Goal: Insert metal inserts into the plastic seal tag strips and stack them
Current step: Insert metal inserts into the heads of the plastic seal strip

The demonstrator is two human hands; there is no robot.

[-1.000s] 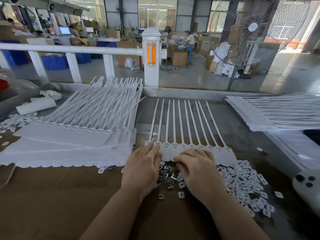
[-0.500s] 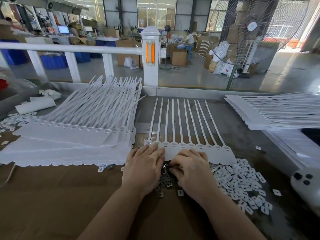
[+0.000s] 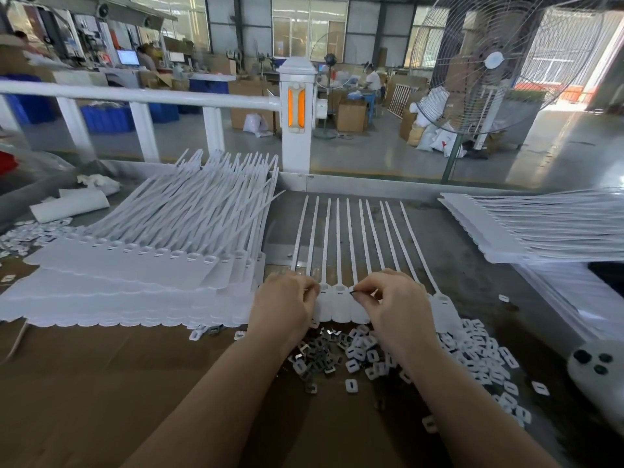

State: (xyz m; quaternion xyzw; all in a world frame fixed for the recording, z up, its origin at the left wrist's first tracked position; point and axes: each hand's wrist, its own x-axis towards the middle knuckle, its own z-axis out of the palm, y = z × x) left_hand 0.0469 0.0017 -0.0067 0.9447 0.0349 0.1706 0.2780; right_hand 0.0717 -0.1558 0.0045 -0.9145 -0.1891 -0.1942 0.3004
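A white sheet of joined seal tag strips [image 3: 341,302] lies in front of me, its thin tails pointing away. My right hand [image 3: 393,305] pinches a small dark metal insert [image 3: 353,292] just above a tag head. My left hand [image 3: 287,305] has curled fingers over the sheet's left heads; what it holds is hidden. A heap of metal inserts [image 3: 319,352] lies just below the sheet, between my wrists. White plastic caps [image 3: 472,346] spread to the right of it.
A tall stack of tag sheets [image 3: 135,275] fills the left of the table. Another stack [image 3: 540,228] lies at the right. A white device [image 3: 597,369] sits at the right edge. A white railing [image 3: 297,109] and a standing fan [image 3: 489,62] are beyond.
Both hands rose from the insert heap up to the tag heads. The right hand now pinches a metal insert over the sheet; the fingers of both went from flat to curled.
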